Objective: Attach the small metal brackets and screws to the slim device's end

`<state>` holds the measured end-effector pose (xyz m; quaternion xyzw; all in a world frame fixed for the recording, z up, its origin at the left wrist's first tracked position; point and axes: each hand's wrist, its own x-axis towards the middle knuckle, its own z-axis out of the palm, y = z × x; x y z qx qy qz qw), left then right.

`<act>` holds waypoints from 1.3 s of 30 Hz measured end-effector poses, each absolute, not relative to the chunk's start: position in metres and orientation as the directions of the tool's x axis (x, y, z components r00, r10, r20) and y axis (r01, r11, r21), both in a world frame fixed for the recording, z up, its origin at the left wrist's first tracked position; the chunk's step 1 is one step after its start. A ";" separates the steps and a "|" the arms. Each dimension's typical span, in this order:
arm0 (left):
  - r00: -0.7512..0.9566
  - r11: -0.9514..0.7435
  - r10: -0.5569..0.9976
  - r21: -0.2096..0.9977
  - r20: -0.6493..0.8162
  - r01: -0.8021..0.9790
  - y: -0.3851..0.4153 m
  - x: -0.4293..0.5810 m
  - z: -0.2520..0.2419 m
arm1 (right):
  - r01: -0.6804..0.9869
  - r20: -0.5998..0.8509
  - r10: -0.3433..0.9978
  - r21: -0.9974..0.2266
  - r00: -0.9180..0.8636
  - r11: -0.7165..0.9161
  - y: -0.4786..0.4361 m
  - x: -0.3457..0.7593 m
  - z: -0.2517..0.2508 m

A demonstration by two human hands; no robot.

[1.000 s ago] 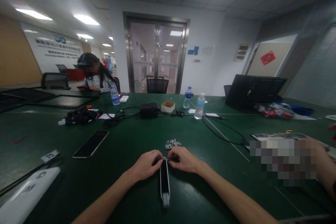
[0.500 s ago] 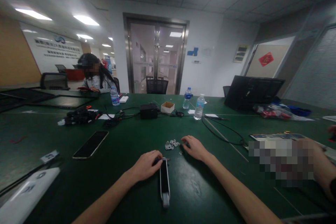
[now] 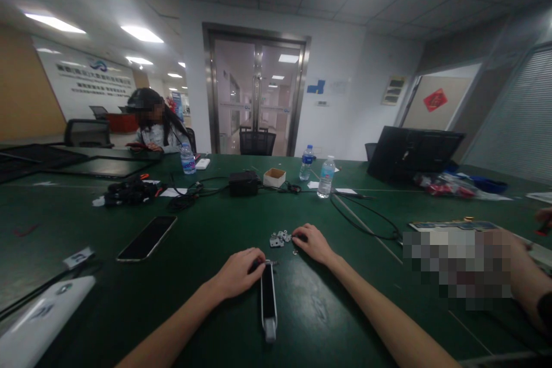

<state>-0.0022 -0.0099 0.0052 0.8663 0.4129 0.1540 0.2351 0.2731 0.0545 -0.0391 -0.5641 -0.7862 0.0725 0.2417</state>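
Observation:
A long narrow device (image 3: 268, 293) with a black face and white edges lies on the green table, its grey end towards me. My left hand (image 3: 241, 273) is closed at its far end, thumb and fingers touching it. A small metal piece (image 3: 276, 263) pokes out beside that end. Further off is a small pile of silver metal parts (image 3: 276, 240). At the pile's right side, the bent fingertips of my right hand (image 3: 313, 242) are together; what they pinch, if anything, is hidden. One loose small part (image 3: 295, 252) lies just below those fingers.
A phone (image 3: 147, 238) and a white case (image 3: 47, 322) lie to the left. Behind are a black box (image 3: 244, 183) with cables, an open carton (image 3: 275, 177) and water bottles (image 3: 326, 177). A co-worker's hand (image 3: 524, 264) is at the right; another person (image 3: 155, 121) sits across.
My right hand has shifted slightly left onto the edge of the metal parts, and its fingertips have come together. My left hand stays at the device's end. The view has shifted slightly.

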 end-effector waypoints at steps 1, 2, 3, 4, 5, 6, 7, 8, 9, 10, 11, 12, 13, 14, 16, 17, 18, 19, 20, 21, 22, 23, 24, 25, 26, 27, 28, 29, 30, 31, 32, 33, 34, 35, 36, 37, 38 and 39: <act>0.610 -0.552 0.788 0.530 0.079 0.644 -0.009 -0.002 0.005 | 0.849 0.294 0.924 -0.394 -0.246 0.352 0.055 0.273 -0.040; 0.610 -0.556 0.788 0.525 0.087 0.644 -0.009 -0.002 0.004 | 0.847 0.289 0.925 -0.401 -0.245 0.349 0.056 0.272 -0.040; 0.610 -0.560 0.787 0.521 0.093 0.644 -0.008 -0.002 0.003 | 0.845 0.286 0.927 -0.407 -0.243 0.347 0.057 0.272 -0.040; 0.610 -0.561 0.787 0.522 0.096 0.642 -0.008 -0.002 0.002 | 0.845 0.284 0.929 -0.411 -0.238 0.342 0.058 0.271 -0.039; 0.608 -0.560 0.788 0.524 0.098 0.641 -0.008 -0.002 0.001 | 0.847 0.280 0.932 -0.413 -0.232 0.335 0.058 0.270 -0.039; 0.608 -0.558 0.788 0.527 0.096 0.641 -0.007 -0.002 0.001 | 0.850 0.273 0.935 -0.415 -0.226 0.326 0.059 0.269 -0.038; 0.607 -0.557 0.789 0.528 0.095 0.641 -0.007 -0.002 0.001 | 0.852 0.264 0.939 -0.416 -0.220 0.317 0.059 0.269 -0.037; 0.609 -0.558 0.788 0.528 0.094 0.640 -0.008 -0.002 0.002 | 0.854 0.255 0.943 -0.418 -0.216 0.309 0.059 0.268 -0.036; 0.611 -0.561 0.786 0.527 0.095 0.638 -0.008 -0.002 0.002 | 0.855 0.244 0.946 -0.421 -0.215 0.303 0.058 0.268 -0.035; 0.615 -0.564 0.783 0.527 0.096 0.636 -0.008 -0.002 0.003 | 0.853 0.234 0.947 -0.425 -0.218 0.301 0.058 0.268 -0.034; 0.617 -0.565 0.781 0.528 0.095 0.634 -0.009 -0.002 0.005 | 0.851 0.227 0.948 -0.429 -0.223 0.303 0.057 0.268 -0.033; 0.618 -0.565 0.781 0.528 0.093 0.634 -0.010 -0.002 0.006 | 0.847 0.223 0.947 -0.433 -0.231 0.308 0.056 0.268 -0.032; 0.617 -0.563 0.781 0.527 0.090 0.636 -0.010 -0.002 0.007 | 0.842 0.219 0.946 -0.437 -0.240 0.315 0.055 0.268 -0.031; 0.615 -0.559 0.784 0.527 0.085 0.640 -0.011 -0.002 0.008 | 0.836 0.220 0.943 -0.444 -0.249 0.324 0.053 0.267 -0.029; 0.608 -0.547 0.790 0.530 0.071 0.649 -0.011 -0.002 0.009 | 0.811 0.240 0.933 -0.466 -0.269 0.354 0.049 0.265 -0.026; 0.606 -0.542 0.793 0.532 0.066 0.651 -0.012 -0.002 0.009 | 0.793 0.256 0.925 -0.481 -0.280 0.373 0.046 0.262 -0.024; 0.605 -0.539 0.794 0.533 0.063 0.652 -0.012 -0.002 0.009 | 0.772 0.272 0.916 -0.498 -0.294 0.395 0.043 0.259 -0.022; 0.605 -0.540 0.793 0.533 0.064 0.651 -0.012 -0.002 0.009 | 0.750 0.284 0.907 -0.514 -0.310 0.417 0.039 0.256 -0.019; 0.608 -0.544 0.791 0.531 0.066 0.650 -0.012 -0.002 0.008 | 0.726 0.289 0.896 -0.526 -0.336 0.442 0.034 0.252 -0.016; 0.610 -0.548 0.789 0.528 0.069 0.649 -0.011 -0.002 0.007 | 0.703 0.288 0.883 -0.535 -0.370 0.469 0.029 0.248 -0.013; 0.612 -0.551 0.788 0.523 0.070 0.650 -0.011 -0.002 0.007 | 0.681 0.284 0.867 -0.538 -0.409 0.497 0.024 0.243 -0.010; 0.613 -0.553 0.787 0.519 0.069 0.652 -0.011 -0.002 0.006 | 0.659 0.276 0.847 -0.536 -0.454 0.528 0.019 0.239 -0.007; 0.611 -0.551 0.789 0.517 0.067 0.655 -0.011 -0.002 0.005 | 0.640 0.267 0.826 -0.531 -0.496 0.556 0.015 0.236 -0.004; 0.609 -0.549 0.790 0.516 0.065 0.657 -0.010 -0.002 0.004 | 0.624 0.256 0.806 -0.524 -0.534 0.579 0.010 0.233 -0.002; 0.608 -0.550 0.791 0.516 0.067 0.657 -0.010 -0.002 0.004 | 0.612 0.244 0.789 -0.519 -0.563 0.597 0.007 0.230 0.001; 0.609 -0.554 0.790 0.514 0.074 0.655 -0.010 -0.002 0.003 | 0.601 0.235 0.777 -0.518 -0.584 0.608 0.004 0.228 0.003; 0.612 -0.561 0.787 0.512 0.085 0.651 -0.009 -0.002 0.002 | 0.592 0.229 0.768 -0.519 -0.598 0.616 0.002 0.227 0.005; 0.615 -0.570 0.782 0.509 0.096 0.645 -0.009 -0.002 0.001 | 0.584 0.227 0.761 -0.522 -0.608 0.622 0.000 0.227 0.006; 0.619 -0.579 0.778 0.506 0.108 0.639 -0.009 -0.002 0.000 | 0.580 0.225 0.758 -0.524 -0.613 0.624 -0.001 0.227 0.008; 0.622 -0.586 0.774 0.504 0.117 0.635 -0.008 -0.002 0.000 | 0.581 0.223 0.758 -0.523 -0.613 0.624 -0.001 0.227 0.009; 0.622 -0.588 0.773 0.504 0.121 0.633 -0.008 -0.002 0.000 | 0.588 0.222 0.760 -0.516 -0.610 0.623 -0.001 0.227 0.009; 0.622 -0.588 0.773 0.505 0.121 0.632 -0.008 -0.002 -0.001 | 0.599 0.223 0.764 -0.505 -0.605 0.622 -0.001 0.227 0.009; 0.620 -0.583 0.776 0.508 0.117 0.633 -0.008 -0.002 -0.001 | 0.610 0.225 0.768 -0.493 -0.600 0.621 -0.001 0.228 0.009; 0.618 -0.577 0.779 0.513 0.111 0.636 -0.008 -0.002 0.000 | 0.619 0.230 0.771 -0.481 -0.594 0.621 0.000 0.228 0.009; 0.616 -0.572 0.781 0.515 0.104 0.638 -0.008 -0.002 0.000 | 0.624 0.237 0.770 -0.471 -0.592 0.624 0.001 0.228 0.009; 0.616 -0.570 0.781 0.516 0.099 0.640 -0.008 -0.002 0.000 | 0.623 0.243 0.767 -0.465 -0.594 0.629 0.001 0.228 0.009; 0.616 -0.570 0.782 0.513 0.098 0.642 -0.008 -0.002 0.000 | 0.618 0.245 0.762 -0.463 -0.600 0.636 0.001 0.229 0.008; 0.618 -0.573 0.780 0.508 0.099 0.643 -0.008 -0.002 0.000 | 0.610 0.244 0.755 -0.465 -0.609 0.642 0.002 0.229 0.008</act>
